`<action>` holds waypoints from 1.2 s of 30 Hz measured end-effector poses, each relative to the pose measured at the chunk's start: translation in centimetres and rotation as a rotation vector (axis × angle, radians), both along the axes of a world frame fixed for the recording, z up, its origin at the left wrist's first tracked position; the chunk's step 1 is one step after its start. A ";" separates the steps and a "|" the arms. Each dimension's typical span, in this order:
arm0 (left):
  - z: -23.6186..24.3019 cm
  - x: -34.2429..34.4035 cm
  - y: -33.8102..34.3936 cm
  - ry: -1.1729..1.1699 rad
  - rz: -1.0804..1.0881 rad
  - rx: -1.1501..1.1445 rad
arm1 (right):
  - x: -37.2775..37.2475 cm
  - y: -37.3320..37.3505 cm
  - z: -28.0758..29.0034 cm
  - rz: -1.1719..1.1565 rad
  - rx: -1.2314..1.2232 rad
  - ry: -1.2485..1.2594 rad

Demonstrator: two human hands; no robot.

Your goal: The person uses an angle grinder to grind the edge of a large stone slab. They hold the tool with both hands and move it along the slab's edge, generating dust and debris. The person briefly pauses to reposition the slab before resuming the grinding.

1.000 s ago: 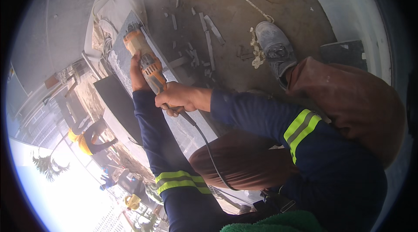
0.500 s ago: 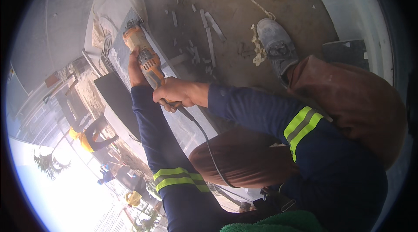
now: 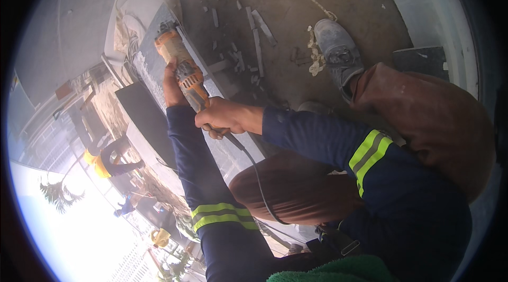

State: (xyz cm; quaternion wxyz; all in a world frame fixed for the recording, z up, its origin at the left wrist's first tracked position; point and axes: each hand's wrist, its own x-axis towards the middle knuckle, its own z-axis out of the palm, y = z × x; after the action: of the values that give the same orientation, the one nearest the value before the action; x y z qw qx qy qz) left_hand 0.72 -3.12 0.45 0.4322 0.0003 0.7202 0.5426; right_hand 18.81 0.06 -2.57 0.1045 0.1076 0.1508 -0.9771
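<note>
An orange and grey power tool (image 3: 185,67), its head dusty, lies along a grey slab (image 3: 148,62), its front end at the slab's upper part. My left hand (image 3: 172,83) grips the body of the tool from the left side, close behind its head. My right hand (image 3: 221,117) is wrapped round the rear handle, from which a black cord (image 3: 254,176) runs down past my brown-clad knee. Whether the working tip touches the slab is hard to tell through the haze.
Cut strips (image 3: 256,43) and light scraps (image 3: 315,57) litter the dusty floor beside my shoe (image 3: 336,49). A dark panel (image 3: 140,115) lies left of the slab, another piece (image 3: 420,59) at the right. Workers in yellow (image 3: 98,163) are in the bright lower-left background.
Both my hands and the tool have shifted slightly rightward in the picture since half a second ago, along with some of the surroundings. The grip on the tool looks the same.
</note>
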 end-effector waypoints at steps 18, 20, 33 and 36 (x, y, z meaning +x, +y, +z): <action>1.1 2.8 -1.5 0.067 -0.006 -0.004 | 2.0 -1.5 1.1 0.022 -0.040 -0.017; 1.1 3.2 -1.4 0.072 -0.009 -0.011 | 2.2 -1.6 1.0 0.019 -0.045 -0.019; 0.6 1.6 -0.9 0.041 -0.025 -0.002 | 0.8 -1.0 0.5 0.017 -0.033 0.000; 0.7 1.1 -0.1 0.062 -0.049 -0.005 | 0.0 -0.4 0.4 0.015 -0.030 -0.011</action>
State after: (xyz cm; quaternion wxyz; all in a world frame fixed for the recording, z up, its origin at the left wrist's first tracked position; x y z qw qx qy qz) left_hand 1.85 -3.20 1.14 0.4228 0.0339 0.7344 0.5298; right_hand 18.78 -0.34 -2.20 0.1142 0.1102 0.1366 -0.9778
